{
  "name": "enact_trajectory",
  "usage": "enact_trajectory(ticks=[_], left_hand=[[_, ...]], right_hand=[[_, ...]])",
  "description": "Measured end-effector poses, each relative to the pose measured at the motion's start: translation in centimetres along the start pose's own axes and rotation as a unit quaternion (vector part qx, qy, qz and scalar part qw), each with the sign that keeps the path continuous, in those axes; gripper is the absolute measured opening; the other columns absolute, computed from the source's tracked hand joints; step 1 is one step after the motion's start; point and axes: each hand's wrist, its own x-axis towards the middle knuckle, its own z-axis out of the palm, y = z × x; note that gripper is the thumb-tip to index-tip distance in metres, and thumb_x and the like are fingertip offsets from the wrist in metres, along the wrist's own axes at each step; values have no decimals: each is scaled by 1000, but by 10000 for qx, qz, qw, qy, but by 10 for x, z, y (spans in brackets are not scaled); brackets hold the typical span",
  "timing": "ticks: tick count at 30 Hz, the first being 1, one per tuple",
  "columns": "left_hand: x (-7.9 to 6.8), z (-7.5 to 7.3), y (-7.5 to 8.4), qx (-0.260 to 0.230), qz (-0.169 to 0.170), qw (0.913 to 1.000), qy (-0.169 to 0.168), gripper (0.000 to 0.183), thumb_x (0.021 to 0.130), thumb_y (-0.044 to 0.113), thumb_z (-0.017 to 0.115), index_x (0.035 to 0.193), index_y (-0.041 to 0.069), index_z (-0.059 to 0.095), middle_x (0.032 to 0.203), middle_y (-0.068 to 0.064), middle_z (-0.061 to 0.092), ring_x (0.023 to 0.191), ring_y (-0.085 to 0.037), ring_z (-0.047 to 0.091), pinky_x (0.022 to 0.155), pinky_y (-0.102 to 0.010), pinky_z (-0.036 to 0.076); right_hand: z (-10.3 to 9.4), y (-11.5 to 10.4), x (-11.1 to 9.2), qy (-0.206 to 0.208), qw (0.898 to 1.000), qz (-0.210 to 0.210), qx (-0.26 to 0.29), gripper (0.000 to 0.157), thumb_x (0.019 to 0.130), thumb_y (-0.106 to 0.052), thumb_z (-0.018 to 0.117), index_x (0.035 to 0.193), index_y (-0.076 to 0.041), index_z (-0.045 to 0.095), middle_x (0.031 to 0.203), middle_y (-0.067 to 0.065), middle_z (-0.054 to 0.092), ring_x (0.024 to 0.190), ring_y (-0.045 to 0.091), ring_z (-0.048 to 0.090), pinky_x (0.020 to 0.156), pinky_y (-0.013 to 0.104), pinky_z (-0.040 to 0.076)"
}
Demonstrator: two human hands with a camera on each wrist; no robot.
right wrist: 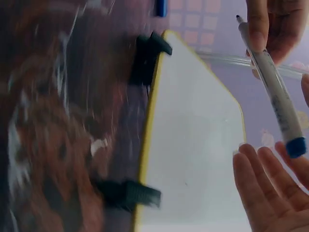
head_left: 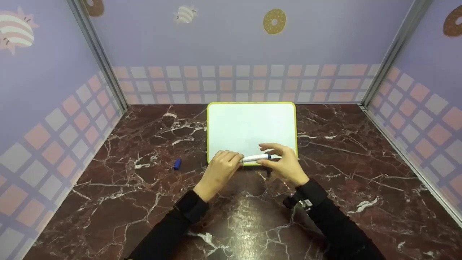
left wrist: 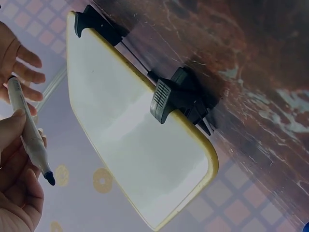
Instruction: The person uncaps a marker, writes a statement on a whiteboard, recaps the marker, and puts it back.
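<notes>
My left hand pinches an uncapped white marker between thumb and fingers, close to its writing end. In the left wrist view the marker's dark nib is bare and points away from the other hand. My right hand is spread around the marker's blue back end, its fingers extended and apart from the barrel in the right wrist view. Behind both hands stands a whiteboard with a yellow frame and a blank surface. A blue marker cap lies on the table left of the board.
Black clip feet hold the whiteboard's lower edge above the dark red marbled table. Patterned walls enclose the table at the back and both sides.
</notes>
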Motion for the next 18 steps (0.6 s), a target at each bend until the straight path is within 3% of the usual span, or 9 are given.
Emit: enact_trajectory(ticks=[3, 7, 9, 11, 13, 18], left_hand=[[1, -1, 1, 11, 16, 10000, 81, 18, 86, 17, 74, 100, 6, 72, 95, -3, 74, 84, -16, 68, 76, -27, 57], [0, -2, 3, 24, 83, 9999, 148, 18, 86, 17, 75, 100, 6, 72, 95, -3, 73, 85, -16, 68, 77, -27, 57], [0, -2, 4, 36, 119, 9998, 164, 18, 86, 17, 75, 100, 6, 72, 95, -2, 73, 85, -15, 67, 77, -26, 56], [0, -2, 5, 50, 146, 9997, 167, 18, 85, 17, 75, 99, 6, 72, 94, -2, 73, 85, -15, 67, 76, -26, 56], [0, -1, 6, 64, 167, 9997, 173, 18, 85, 18, 75, 99, 6, 73, 94, -2, 73, 84, -14, 67, 75, -26, 56], [0, 1, 8, -7, 168, 9997, 201, 17, 85, 16, 76, 99, 6, 73, 94, -2, 74, 84, -15, 68, 75, -26, 56]], right_hand=[[4, 11, 1, -350, 9958, 276, 800, 49, 85, -5, 77, 130, 4, 61, 118, 22, 67, 89, 20, 71, 77, 29, 60], [11, 14, -1, -765, 9771, 729, 1846, 51, 88, -9, 75, 133, 6, 57, 99, 10, 73, 64, 9, 66, 46, 23, 49], [16, 15, -3, -774, 9680, 901, 2211, 50, 88, -9, 74, 133, 6, 57, 88, 4, 75, 60, 7, 64, 43, 20, 44], [19, 15, -4, -693, 9586, 1025, 2565, 45, 89, -7, 73, 130, 4, 60, 86, 1, 75, 63, 6, 66, 43, 18, 43], [22, 15, -5, -576, 9462, 1114, 2984, 37, 90, -3, 71, 126, 0, 64, 88, 1, 75, 69, 8, 69, 50, 17, 49], [27, 14, -6, -406, 9200, 1226, 3700, 25, 92, 5, 63, 106, -13, 73, 94, 0, 73, 81, 9, 70, 76, 20, 60]])
